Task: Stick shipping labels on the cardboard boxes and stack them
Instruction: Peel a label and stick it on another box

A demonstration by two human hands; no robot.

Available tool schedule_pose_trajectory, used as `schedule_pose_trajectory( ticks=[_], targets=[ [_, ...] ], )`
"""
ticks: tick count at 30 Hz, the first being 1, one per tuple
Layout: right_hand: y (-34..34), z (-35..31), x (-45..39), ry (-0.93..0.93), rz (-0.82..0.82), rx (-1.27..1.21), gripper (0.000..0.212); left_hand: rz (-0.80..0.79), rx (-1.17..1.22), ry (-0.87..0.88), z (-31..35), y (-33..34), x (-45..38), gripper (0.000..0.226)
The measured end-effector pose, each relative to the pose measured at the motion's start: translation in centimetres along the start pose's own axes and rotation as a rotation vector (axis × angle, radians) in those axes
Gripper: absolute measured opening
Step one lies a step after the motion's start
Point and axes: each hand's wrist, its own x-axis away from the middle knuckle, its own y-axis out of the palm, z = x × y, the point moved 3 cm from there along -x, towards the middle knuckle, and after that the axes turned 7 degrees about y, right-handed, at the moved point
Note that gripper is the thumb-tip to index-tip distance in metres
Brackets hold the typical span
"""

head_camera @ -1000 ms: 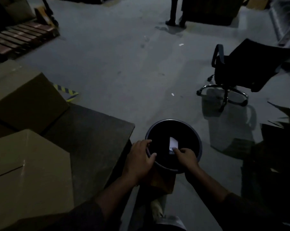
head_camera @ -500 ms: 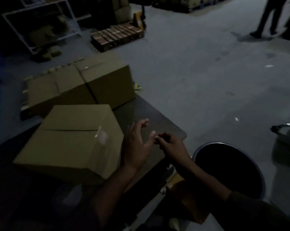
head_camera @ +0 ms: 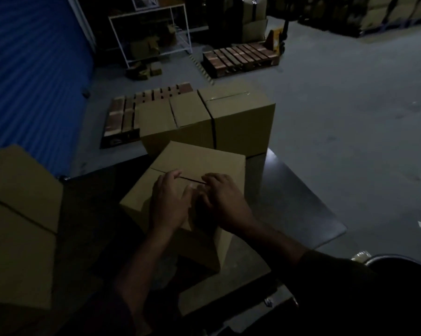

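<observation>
A closed cardboard box (head_camera: 199,158) stands on the dark table (head_camera: 294,204) right in front of me. Both my hands lie on its top, close to the near edge and almost touching each other. My left hand (head_camera: 169,202) rests flat with fingers stretched toward the flap seam. My right hand (head_camera: 225,202) presses its fingertips down on the top beside it. The scene is very dark, and no label can be made out under or between the hands.
Two more boxes (head_camera: 178,122) (head_camera: 241,117) stand side by side past the table's far edge, on a pallet (head_camera: 122,115). Another large box (head_camera: 20,214) sits at my left. A round bin (head_camera: 398,261) is at lower right. A blue shutter (head_camera: 35,69), a shelf (head_camera: 151,32) and another pallet (head_camera: 241,57) stand further back.
My view swung left from the bin to the table. My hands left the bin's rim, met over the table edge, and now rest on the box top.
</observation>
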Motion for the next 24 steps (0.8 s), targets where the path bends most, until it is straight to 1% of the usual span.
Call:
schedule_pose_trajectory(
  ticks=[2, 4, 7, 9, 12, 15, 18, 20, 21, 22, 23, 24],
  targets=[
    [2.4, -0.3, -1.4, -0.010, -0.064, 0.214, 0.060, -0.110, -0.145, -0.022, -1.7, -0.4, -1.1, 0.049],
    [4.4, -0.7, -2.1, -0.004, -0.109, 0.350, 0.065, -0.202, -0.273, 0.029, -3.0, -0.3, -1.7, 0.045],
    [5.5, -1.5, -2.0, -0.051, -0.116, 0.403, 0.065, -0.209, -0.275, 0.151, -4.3, -0.2, -1.8, 0.035],
    [5.1, -1.0, -2.0, -0.029, -0.092, 0.417, 0.063, -0.194, -0.251, 0.197, -5.0, -0.3, -2.1, 0.031],
    [4.6, -0.5, -1.3, 0.082, -0.044, 0.430, 0.065, -0.195, -0.241, 0.208, -5.8, -0.6, -3.2, 0.029],
    [4.9, -1.3, -0.7, 0.082, -0.054, 0.441, 0.066, -0.208, -0.218, 0.209, -6.6, -0.8, -4.3, 0.030],
    [3.7, -1.0, -0.1, 0.131, 0.032, 0.414, 0.054, -0.213, -0.256, 0.220, -7.2, -0.8, -5.1, 0.036],
    [2.8, -0.4, 1.2, 0.243, 0.194, 0.318, 0.042, -0.179, -0.269, 0.171, -7.9, -1.2, -5.7, 0.049],
    [2.5, 0.0, 2.1, 0.325, 0.293, 0.247, 0.039, -0.168, -0.232, 0.113, -8.4, -1.4, -6.0, 0.059],
    [2.3, 0.1, 3.1, 0.421, 0.370, 0.172, 0.041, -0.171, -0.174, 0.046, -8.9, -1.7, -6.2, 0.071],
    [2.6, 0.7, 3.8, 0.516, 0.413, 0.094, 0.047, -0.190, -0.117, -0.023, -9.6, -2.0, -6.4, 0.082],
    [3.0, 1.2, 4.2, 0.605, 0.421, 0.013, 0.051, -0.228, -0.073, -0.083, -9.9, -2.3, -6.7, 0.089]
  ],
)
